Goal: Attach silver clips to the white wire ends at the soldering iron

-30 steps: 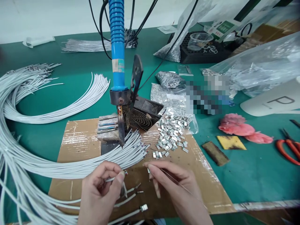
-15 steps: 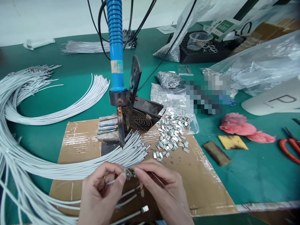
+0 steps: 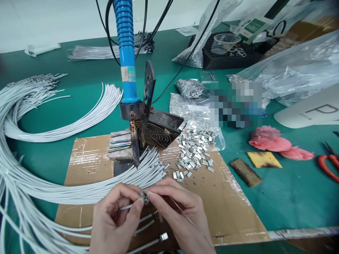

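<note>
Your left hand (image 3: 116, 218) has thumb and forefinger pinched together on a white cable (image 3: 125, 207), right near its end, with the other fingers curled in underneath. Just past that thumb there's a tiny connector (image 3: 146, 199), right where your two hands meet, but your fingertips cover most of it, so I can't tell exactly how it sits on the cable. Your right hand (image 3: 182, 215) is closed up too, with a thin, pale wire (image 3: 182, 212) running between the fingers and back across the hand; what its fingertips press on is hidden. The lower cables get cut off behind your left wrist, though one boxy, shiny metal plug (image 3: 163, 237) pokes out between your hands. Beyond the left one there's a smooth, curving cable bundle (image 3: 106, 190) and a ribbed blue soldering iron (image 3: 124, 46), cropped at the top. Past your right: loose metal shells (image 3: 194, 150) on scuffed cardboard (image 3: 225, 197), plus a pixelated patch (image 3: 235, 106) I can't read.
</note>
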The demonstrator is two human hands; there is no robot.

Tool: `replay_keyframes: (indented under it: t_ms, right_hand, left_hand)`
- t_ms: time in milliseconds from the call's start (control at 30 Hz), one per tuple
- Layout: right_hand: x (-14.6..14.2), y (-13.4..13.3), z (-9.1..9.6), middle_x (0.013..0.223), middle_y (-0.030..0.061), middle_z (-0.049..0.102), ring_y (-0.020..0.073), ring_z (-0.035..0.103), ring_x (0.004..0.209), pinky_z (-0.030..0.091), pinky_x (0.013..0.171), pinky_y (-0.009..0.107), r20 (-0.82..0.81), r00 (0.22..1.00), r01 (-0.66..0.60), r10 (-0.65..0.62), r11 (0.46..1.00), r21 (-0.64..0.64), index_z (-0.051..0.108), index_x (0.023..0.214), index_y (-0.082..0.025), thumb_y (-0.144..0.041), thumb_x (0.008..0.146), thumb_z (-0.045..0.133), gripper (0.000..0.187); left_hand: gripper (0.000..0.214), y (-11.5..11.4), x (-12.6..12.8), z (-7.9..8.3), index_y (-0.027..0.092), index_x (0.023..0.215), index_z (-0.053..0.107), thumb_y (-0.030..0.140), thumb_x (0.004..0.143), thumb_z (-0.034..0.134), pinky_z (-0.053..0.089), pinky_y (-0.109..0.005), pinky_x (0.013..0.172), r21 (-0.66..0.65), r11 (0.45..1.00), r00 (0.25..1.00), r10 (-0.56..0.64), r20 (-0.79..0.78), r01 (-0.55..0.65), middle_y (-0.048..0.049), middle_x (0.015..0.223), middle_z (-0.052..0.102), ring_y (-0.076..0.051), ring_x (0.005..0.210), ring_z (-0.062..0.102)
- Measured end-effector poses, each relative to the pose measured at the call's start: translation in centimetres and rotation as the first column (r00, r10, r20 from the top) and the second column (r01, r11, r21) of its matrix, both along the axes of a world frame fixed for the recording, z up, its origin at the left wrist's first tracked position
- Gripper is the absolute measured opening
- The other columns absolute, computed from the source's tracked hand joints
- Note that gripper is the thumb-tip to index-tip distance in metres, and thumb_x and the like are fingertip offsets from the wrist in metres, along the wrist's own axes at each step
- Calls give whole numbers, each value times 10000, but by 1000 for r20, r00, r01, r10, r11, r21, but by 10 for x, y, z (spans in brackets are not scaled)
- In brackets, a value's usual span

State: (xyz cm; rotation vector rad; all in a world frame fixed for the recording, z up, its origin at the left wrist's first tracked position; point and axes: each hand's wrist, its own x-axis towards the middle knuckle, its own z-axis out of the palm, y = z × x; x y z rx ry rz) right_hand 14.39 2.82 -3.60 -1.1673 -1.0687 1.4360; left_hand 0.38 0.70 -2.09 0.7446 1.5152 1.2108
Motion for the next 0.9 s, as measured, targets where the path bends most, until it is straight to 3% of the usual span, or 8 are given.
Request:
replay_keyframes:
  t_ms: [233, 467, 667, 767, 833, 900]
  right_hand:
    - [-1, -2, -3, 749, -10, 723, 123, 640, 659, 509, 608, 197, -4, 999, 34, -34, 999, -14, 868, 865, -326, -199, 855, 772, 159]
    - [0, -3, -4, 784, 4, 727, 142, 674, 701, 523, 619, 205, 55, 998, 21, -24, 999, 46, 858, 888, -314, -209, 890, 749, 151]
    - [-3, -15, -4, 790, 20, 615, 158, 578, 634, 490, 576, 254, 234, 960, 142, -154, 987, 69, 757, 1161, -254, -441, 1069, 409, 405]
    - [-2, -17, -2, 711, -20, 620, 148, 539, 566, 416, 523, 246, 295, 943, 156, -156, 987, 26, 641, 1255, -261, -407, 1070, 422, 322]
    - [-1, -16, 1, 683, -36, 627, 140, 521, 537, 401, 527, 246, 334, 925, 169, -180, 984, 63, 607, 1189, -261, -388, 1057, 447, 243]
    - [1, -13, 3, 654, -40, 569, 136, 484, 524, 381, 521, 249, 382, 903, 158, -197, 979, 131, 593, 953, -248, -367, 1035, 475, 187]
  left_hand:
    - [151, -1, -1, -3, 198, 638, 725, 217, 774, 790, 499, -133, 678, -8, 1000, 1000, -3, -20, 3, -23, 776, 736, -112, 688, 632]
    - [169, 2, -1, 0, 195, 608, 714, 223, 755, 791, 503, -170, 641, -17, 999, 998, -29, -53, 28, -41, 754, 735, -147, 692, 641]
    - [140, 10, 1, 5, 185, 588, 703, 198, 666, 819, 425, -150, 520, -71, 997, 993, 4, -116, -12, -29, 754, 732, -117, 615, 625]
    - [141, 14, 1, 6, 189, 580, 694, 216, 665, 803, 393, -158, 488, -84, 996, 991, 20, -135, -31, -31, 755, 728, -129, 634, 610]
    - [144, 17, 1, 6, 191, 579, 689, 221, 668, 798, 385, -164, 482, -78, 996, 989, 29, -146, -40, -36, 757, 728, -149, 672, 622]
    - [147, 19, 1, 7, 191, 580, 683, 212, 672, 797, 381, -165, 479, -63, 997, 987, 36, -157, -46, -35, 748, 724, -152, 680, 619]
